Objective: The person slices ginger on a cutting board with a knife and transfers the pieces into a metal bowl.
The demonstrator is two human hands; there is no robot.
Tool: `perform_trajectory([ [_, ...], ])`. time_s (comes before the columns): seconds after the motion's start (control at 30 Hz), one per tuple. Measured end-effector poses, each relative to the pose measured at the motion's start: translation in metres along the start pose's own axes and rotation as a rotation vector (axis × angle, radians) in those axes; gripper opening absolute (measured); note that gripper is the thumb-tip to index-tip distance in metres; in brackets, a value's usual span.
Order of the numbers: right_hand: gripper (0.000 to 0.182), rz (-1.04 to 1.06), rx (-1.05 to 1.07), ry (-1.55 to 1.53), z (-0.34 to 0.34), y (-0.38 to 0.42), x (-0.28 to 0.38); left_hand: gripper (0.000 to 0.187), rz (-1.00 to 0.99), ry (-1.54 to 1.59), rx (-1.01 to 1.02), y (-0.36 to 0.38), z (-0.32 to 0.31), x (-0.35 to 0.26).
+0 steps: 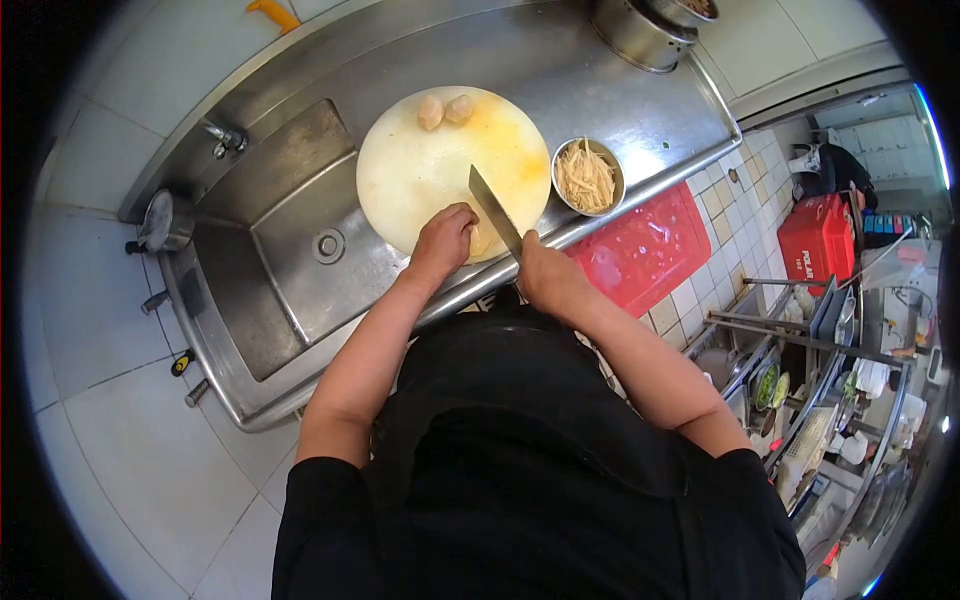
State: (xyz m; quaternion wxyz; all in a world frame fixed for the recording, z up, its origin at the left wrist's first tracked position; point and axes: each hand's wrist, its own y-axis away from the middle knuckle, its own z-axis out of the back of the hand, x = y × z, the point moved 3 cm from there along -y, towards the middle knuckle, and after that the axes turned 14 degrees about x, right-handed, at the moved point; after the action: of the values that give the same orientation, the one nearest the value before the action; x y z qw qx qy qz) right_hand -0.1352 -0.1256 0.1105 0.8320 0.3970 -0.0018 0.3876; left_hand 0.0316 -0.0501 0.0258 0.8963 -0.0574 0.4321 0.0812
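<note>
A round white cutting board [400, 175] with yellow stains lies across the sink's edge and the steel counter. My right hand [550, 278] is closed around the handle of a kitchen knife [494, 208], whose broad blade points away from me over the board. Just left of the blade, my left hand [445, 240] has its fingers curled down on a pale yellowish piece of food [484, 240], partly hidden by hand and knife. Two pale pinkish lumps of food [430, 113] sit at the board's far side. A metal bowl [617, 195] of pale cut strips [585, 177] stands to the right.
The steel sink basin [290, 300] with its drain is at left, below a tap [225, 138]. Metal pots [640, 35] stand at the counter's far right. A red plastic lid or tray [650, 250] lies beyond the counter edge. Loaded shelves [800, 380] and a person [840, 170] are at right.
</note>
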Motion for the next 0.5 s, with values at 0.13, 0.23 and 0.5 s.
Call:
perform_trajectory([
  [0.13, 0.02, 0.018, -0.082, -0.032, 0.0, -0.023, -0.004, 0.014, -0.013, -0.006, 0.017, -0.003, 0.001, 0.001],
  [0.23, 0.018, 0.098, -0.114, -0.043, 0.03, -0.031, 0.009, 0.013, -0.043, -0.029, 0.001, -0.007, -0.003, 0.007],
  [0.5, 0.023, -0.079, -0.003, -0.003, -0.002, -0.012, -0.001, 0.012, 0.008, -0.001, 0.034, -0.005, 0.001, 0.004],
])
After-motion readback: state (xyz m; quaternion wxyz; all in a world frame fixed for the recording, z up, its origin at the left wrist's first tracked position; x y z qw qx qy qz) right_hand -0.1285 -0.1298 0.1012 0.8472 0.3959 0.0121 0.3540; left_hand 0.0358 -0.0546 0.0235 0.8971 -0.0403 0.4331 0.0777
